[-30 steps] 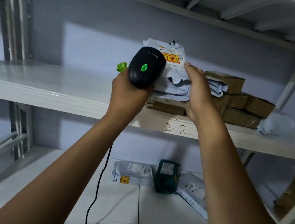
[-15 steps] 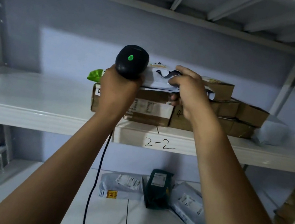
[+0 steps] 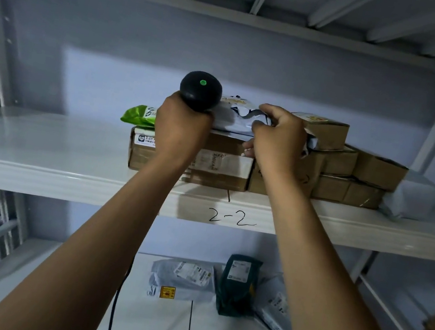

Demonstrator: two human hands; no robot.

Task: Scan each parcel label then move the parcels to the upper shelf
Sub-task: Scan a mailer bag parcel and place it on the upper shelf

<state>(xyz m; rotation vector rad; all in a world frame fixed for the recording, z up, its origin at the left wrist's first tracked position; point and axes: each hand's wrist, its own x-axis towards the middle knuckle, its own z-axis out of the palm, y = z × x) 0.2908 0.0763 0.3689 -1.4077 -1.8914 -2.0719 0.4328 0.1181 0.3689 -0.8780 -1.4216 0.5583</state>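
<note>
- My right hand (image 3: pixel 277 146) had laid the white bag (image 3: pixel 234 117) on the boxes (image 3: pixel 218 168), upper shelf (image 3: pixel 38 163); its grip still pinched it.
- My left hand (image 3: pixel 180 130) kept its grip round the scanner (image 3: pixel 200 90).
- More parcels (image 3: pixel 183 277) waited below.

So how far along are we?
Done: cardboard boxes and a green pouch sit on the upper shelf. In hand: right hand grips a white mailer atop them; left hand holds the scanner. Left: two grey mailers and a dark green parcel on the lower shelf.
</note>
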